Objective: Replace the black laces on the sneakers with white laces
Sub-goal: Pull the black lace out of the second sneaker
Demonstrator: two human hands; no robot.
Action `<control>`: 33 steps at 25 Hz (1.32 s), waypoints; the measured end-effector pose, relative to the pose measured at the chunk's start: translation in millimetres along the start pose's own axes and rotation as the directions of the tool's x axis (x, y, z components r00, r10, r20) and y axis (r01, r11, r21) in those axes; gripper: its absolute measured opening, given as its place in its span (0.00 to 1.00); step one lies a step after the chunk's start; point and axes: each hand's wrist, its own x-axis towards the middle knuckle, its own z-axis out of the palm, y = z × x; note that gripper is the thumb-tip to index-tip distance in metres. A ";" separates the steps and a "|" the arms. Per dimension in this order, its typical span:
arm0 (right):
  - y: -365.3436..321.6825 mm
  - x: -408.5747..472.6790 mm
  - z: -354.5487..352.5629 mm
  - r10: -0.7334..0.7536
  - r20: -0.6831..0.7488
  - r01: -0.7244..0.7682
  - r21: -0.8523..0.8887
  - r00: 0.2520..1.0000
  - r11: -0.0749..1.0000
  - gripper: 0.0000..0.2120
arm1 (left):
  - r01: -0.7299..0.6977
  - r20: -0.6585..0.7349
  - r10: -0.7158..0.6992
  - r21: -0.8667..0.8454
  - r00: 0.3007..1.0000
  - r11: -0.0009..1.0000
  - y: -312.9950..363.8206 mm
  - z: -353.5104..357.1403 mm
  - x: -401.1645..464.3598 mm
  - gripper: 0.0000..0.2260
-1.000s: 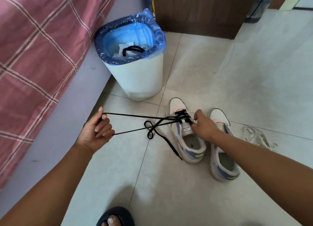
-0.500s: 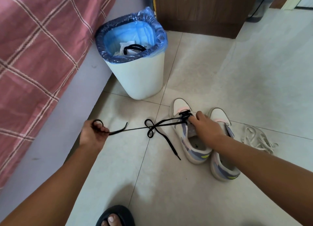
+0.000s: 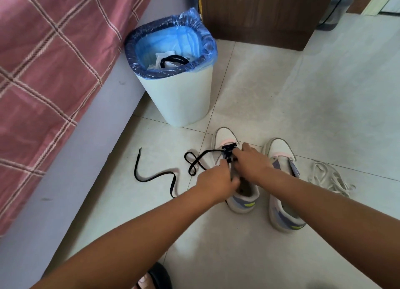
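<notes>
Unlacing the left-of-frame sneaker (image 3: 242, 200), centre of the head view: both hands meet over its tongue. Left hand (image 3: 216, 180) is curled, fingers bunched at the eyelets; looks pinched on the black lace (image 3: 194, 163) or the upper, but the contact spot is hidden, so cannot tell which. Right hand (image 3: 251, 161) presses down at the top eyelets, fingertips at the last black crossings; whether it pinches lace is also hidden. Only the front rows are threaded. The freed length loops left of the shoe and snakes across the floor (image 3: 281, 94) toward the bed (image 3: 43, 72) at left of frame.

Second sneaker (image 3: 283, 210), just right, has no lace. White laces (image 3: 329, 178) lie piled on the floor at right, near it. A bin (image 3: 179, 98) with a blue liner, upper centre, holds a black loop, likely the other old lace.

Risks, judged:
- loose loop by the shoe could cinch into a knot if pulled hard, jamming at an eyelet
- shoe could slide or tip if the right hand lifts off while the left one tugs
- white pile looks tangled; may need sorting before threading
</notes>
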 end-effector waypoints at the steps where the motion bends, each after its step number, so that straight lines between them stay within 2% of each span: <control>1: -1.3 1.0 1.3 0.005 0.008 -0.006 0.115 1.000 0.993 0.11 | 0.030 -0.010 -0.030 0.036 0.999 0.999 5.0 7.4 4.8 0.20; 3: -1.5 2.5 0.6 0.048 0.027 -0.055 0.426 0.998 0.903 0.04 | 0.113 -0.045 -0.111 0.032 0.993 0.993 3.1 14.2 13.5 0.22; 4: -0.9 2.1 -2.2 0.099 0.064 -0.117 0.629 0.993 0.768 0.06 | 0.146 -0.052 -0.146 -0.008 0.988 0.989 -1.5 14.9 16.3 0.21; 5: -0.8 0.1 -6.4 0.159 0.141 -0.207 0.806 0.977 0.555 0.08 | 0.171 -0.057 -0.174 -0.057 0.983 0.984 -6.2 13.8 18.1 0.21; 6: -0.4 -2.4 -10.3 0.198 0.256 -0.309 0.899 0.946 0.312 0.11 | 0.185 -0.058 -0.191 -0.099 0.980 0.978 -10.6 12.1 19.1 0.20; 7: 1.3 -3.7 -11.3 0.195 0.363 -0.385 0.918 0.911 0.091 0.13 | 0.191 -0.057 -0.200 -0.129 0.978 0.973 -14.9 9.9 19.4 0.19; 8: 4.3 -3.6 -9.5 0.174 0.432 -0.427 0.902 0.885 -0.069 0.15 | 0.189 -0.058 -0.199 -0.144 0.978 0.971 -18.8 7.4 18.7 0.17; 9: 7.8 -3.4 -5.7 0.145 0.468 -0.443 0.879 0.872 -0.177 0.17 | 0.179 -0.060 -0.189 -0.144 0.980 0.973 -22.0 5.5 17.7 0.16; 12: 17.7 -1.4 3.5 0.077 0.476 -0.411 0.819 0.876 -0.400 0.19 | 0.149 -0.058 -0.157 -0.116 0.986 0.982 -29.8 3.4 16.5 0.14; 14: 24.0 0.4 -0.3 0.057 0.428 -0.333 0.774 0.902 -0.538 0.22 | 0.169 -0.043 -0.174 -0.089 0.984 0.982 -35.1 0.2 17.9 0.13; 17: 39.1 4.2 -21.3 0.113 0.322 -0.159 0.706 0.940 -0.690 0.26 | 0.195 -0.025 -0.196 -0.009 0.980 0.981 -45.5 -3.6 15.8 0.13; 20: 63.3 7.7 -40.9 0.226 0.262 0.020 0.610 0.938 -0.792 0.23 | 0.206 -0.032 -0.205 0.050 0.978 0.977 -54.7 -4.5 12.0 0.13; 26: 90.3 12.1 -69.1 0.326 0.114 0.208 0.567 0.939 -0.797 0.19 | 0.206 -0.036 -0.203 0.099 0.978 0.974 -61.4 -5.4 9.7 0.13; 30: 115.5 14.5 -88.5 0.435 0.046 0.345 0.536 0.899 -0.771 0.05 | 0.222 -0.039 -0.220 0.097 0.975 0.970 -63.4 -7.4 8.0 0.14; 31: 124.0 14.4 -90.2 0.459 0.036 0.377 0.515 0.888 -0.770 0.04 | 0.229 -0.039 -0.227 0.090 0.973 0.969 -64.5 -7.7 7.6 0.13; 33: 135.4 14.5 -90.4 0.472 0.071 0.327 0.629 0.879 -0.705 0.05 | 0.241 -0.040 -0.239 0.064 0.970 0.968 -66.7 -8.8 6.8 0.13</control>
